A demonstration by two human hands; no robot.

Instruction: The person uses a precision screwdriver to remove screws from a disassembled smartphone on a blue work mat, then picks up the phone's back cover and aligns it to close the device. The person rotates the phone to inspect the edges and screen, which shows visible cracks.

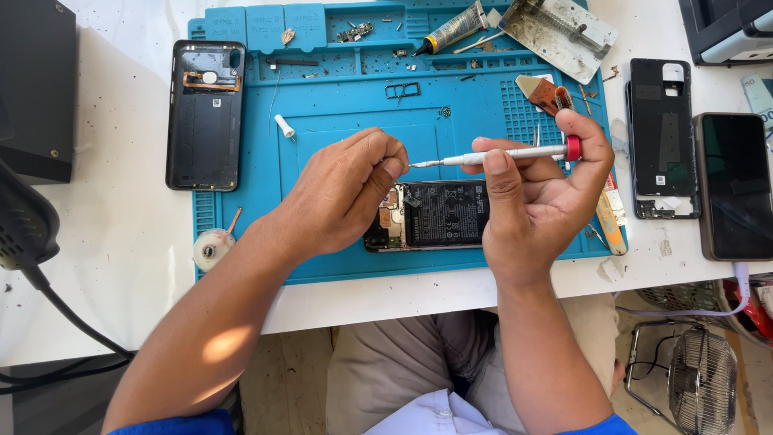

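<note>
My right hand (538,197) holds a slim white screwdriver (503,155) with a red cap, lying level above the mat with its tip pointing left. My left hand (346,192) pinches at that tip with fingers closed; whether a screw is between them is hidden. Below both hands an opened black phone (439,213) lies on the blue work mat (338,121), its battery and board exposed. My left hand covers the phone's left end.
A black phone back cover (205,113) lies at the mat's left edge. A black frame (662,137) and a dark phone (735,185) rest on the right. A glue tube (452,29), metal plate (560,31), tape roll (212,248) and small parts are scattered about. A fan (696,379) stands on the floor.
</note>
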